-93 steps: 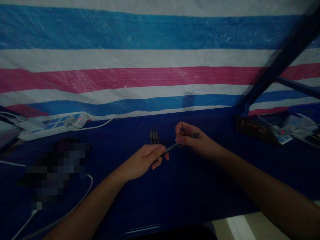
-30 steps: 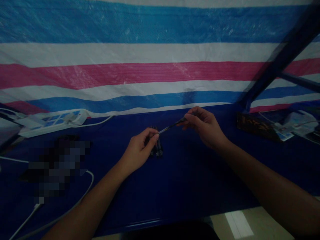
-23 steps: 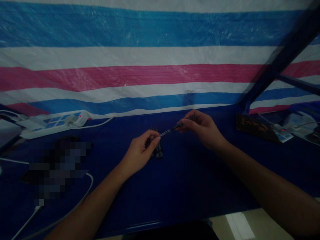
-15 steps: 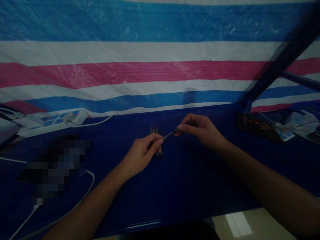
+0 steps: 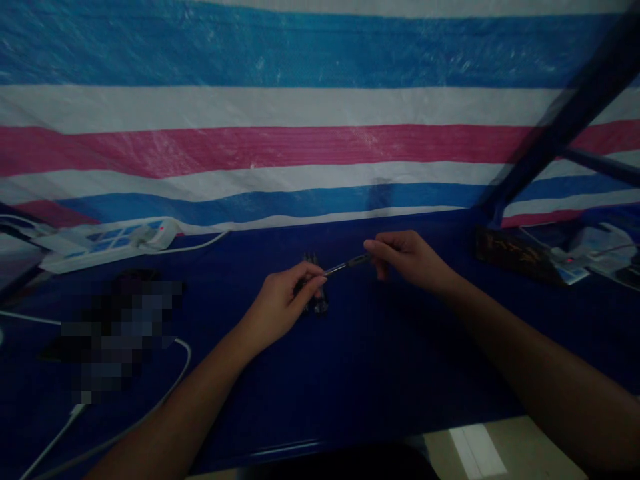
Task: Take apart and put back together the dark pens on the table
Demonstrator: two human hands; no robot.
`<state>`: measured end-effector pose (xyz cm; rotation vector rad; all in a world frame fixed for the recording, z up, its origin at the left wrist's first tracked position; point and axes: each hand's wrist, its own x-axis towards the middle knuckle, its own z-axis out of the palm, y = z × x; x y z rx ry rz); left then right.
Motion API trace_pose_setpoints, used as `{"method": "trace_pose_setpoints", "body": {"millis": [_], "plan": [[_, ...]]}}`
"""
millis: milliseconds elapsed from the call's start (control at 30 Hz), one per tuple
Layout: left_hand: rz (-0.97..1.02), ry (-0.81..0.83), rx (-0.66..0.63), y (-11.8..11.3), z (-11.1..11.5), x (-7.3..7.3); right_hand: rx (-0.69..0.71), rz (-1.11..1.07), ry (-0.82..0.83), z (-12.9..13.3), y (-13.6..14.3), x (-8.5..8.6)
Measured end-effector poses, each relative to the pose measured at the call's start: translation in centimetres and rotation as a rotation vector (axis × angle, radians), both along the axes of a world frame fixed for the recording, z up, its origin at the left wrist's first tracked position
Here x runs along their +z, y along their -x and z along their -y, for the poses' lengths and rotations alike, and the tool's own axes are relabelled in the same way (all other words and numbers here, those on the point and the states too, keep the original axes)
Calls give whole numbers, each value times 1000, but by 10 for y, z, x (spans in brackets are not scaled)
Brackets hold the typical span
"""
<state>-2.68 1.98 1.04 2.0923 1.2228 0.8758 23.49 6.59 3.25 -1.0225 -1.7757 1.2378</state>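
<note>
Between my two hands a slim pen (image 5: 345, 266) is stretched at a slant above the table, its right end higher. The section near my left fingers looks pale and shiny, and the right part is dark. My left hand (image 5: 290, 293) pinches the lower left end between thumb and fingertips. At the dark right end, my right hand (image 5: 405, 257) is closed with thumb and index finger on it. Several similar dark pens (image 5: 321, 307) lie side by side on the blue table (image 5: 350, 387), partly hidden beneath my left hand.
A white power strip (image 5: 110, 243) with plugs and cables lies at the back left. In front of it is a pixelated dark object (image 5: 120, 327) with a white cable. A dark patterned box (image 5: 520, 257) and another plugged-in strip (image 5: 573, 272) sit at right. Behind hangs a striped sheet (image 5: 300, 147).
My right hand has shifted a little to the right, away from my left hand. More of the pen now shows between them. My left hand has stayed nearly in place.
</note>
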Motion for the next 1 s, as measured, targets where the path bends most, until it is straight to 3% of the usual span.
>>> {"method": "trace_pose_setpoints", "body": {"millis": [67,200,367,533,700,867,1000], "plan": [[-17,-11,-14,1,0,0,33,48,47,0,-1,1],[-31,-33,9,4,-1,1,96,-58,44,-1,-4,4],[-47,-12,-3,5,-2,1,44,141,11,-2,-5,3],[-66,-32,20,5,-4,1,102,-37,5,-4,-6,1],[-53,-25,27,4,-4,2,55,167,-31,-4,-8,4],[-25,24,20,2,-3,1,74,48,-58,-3,-7,4],[-21,30,-5,1,-2,1,108,94,-128,-3,-6,1]]}}
